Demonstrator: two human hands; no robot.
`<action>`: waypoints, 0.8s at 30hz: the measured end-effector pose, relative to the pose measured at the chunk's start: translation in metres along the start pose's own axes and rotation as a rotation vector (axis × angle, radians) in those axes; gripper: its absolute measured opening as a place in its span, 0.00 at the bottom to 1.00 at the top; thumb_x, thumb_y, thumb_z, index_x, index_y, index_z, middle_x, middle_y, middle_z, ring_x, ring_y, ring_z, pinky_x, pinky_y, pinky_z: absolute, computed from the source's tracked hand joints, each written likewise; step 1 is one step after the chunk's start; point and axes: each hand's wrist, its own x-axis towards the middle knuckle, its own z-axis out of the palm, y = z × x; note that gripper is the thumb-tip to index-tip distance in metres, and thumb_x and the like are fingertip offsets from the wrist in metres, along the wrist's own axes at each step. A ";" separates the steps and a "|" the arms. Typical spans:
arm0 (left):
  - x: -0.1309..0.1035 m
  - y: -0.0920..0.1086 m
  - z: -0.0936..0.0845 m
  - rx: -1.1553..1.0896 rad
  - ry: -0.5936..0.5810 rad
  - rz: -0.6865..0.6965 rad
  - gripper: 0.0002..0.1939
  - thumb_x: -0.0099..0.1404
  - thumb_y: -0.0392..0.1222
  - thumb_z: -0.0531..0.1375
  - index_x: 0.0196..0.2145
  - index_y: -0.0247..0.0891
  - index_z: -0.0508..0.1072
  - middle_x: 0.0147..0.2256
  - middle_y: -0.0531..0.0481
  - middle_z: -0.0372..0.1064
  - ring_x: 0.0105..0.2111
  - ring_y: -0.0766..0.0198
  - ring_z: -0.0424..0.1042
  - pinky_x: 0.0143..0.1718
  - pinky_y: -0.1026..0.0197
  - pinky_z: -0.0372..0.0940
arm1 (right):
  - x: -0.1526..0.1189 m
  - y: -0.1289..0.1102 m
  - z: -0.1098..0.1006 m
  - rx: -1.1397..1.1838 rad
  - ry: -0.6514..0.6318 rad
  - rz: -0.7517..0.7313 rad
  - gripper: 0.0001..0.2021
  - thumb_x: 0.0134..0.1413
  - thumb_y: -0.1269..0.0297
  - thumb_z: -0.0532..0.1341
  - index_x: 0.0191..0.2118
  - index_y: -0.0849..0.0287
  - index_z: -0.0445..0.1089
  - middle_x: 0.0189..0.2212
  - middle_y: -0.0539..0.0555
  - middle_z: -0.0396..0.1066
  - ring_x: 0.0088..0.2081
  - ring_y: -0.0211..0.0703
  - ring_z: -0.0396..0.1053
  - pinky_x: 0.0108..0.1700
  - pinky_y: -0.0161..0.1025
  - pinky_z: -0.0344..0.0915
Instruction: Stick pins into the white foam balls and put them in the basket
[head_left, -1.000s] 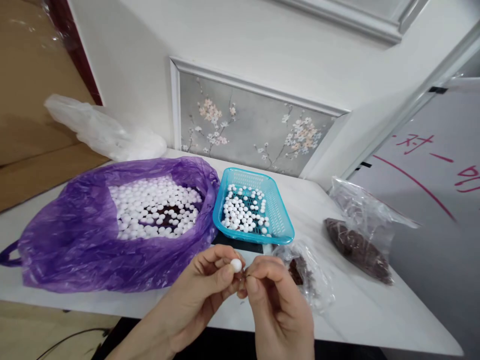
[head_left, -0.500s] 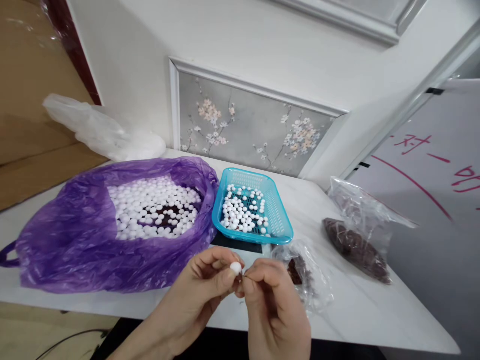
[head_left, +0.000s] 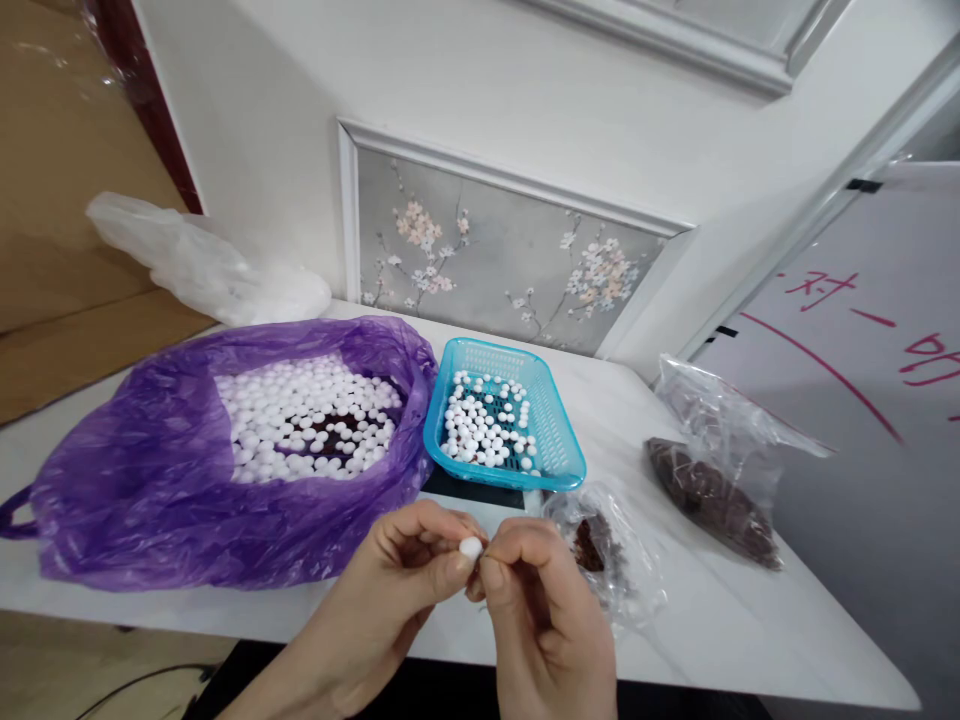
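Between thumb and fingers, my left hand pinches a small white ball. My right hand is closed with its fingertips pressed together right beside the ball; what they pinch is too small to name. Behind the hands, a blue basket holds many white balls over a darker bottom. To its left, an open purple bag contains a large spread of similar white balls. A clear plastic bag with dark brown bits lies just beyond my right hand.
A clear bag of dark brown material lies on the right of the white table. At the back left is a translucent white bag. A wall with a floral panel stands behind, a whiteboard at the right.
The white ball has shifted slightly down and left between my fingertips. Both hands remain close together, with only slight finger movement.
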 end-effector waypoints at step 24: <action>0.000 -0.002 0.004 0.027 0.029 0.063 0.04 0.53 0.36 0.73 0.26 0.39 0.82 0.26 0.52 0.76 0.24 0.69 0.69 0.30 0.64 0.63 | 0.008 0.003 -0.003 0.501 -0.068 0.386 0.09 0.56 0.57 0.67 0.37 0.55 0.71 0.28 0.47 0.69 0.28 0.35 0.67 0.32 0.33 0.67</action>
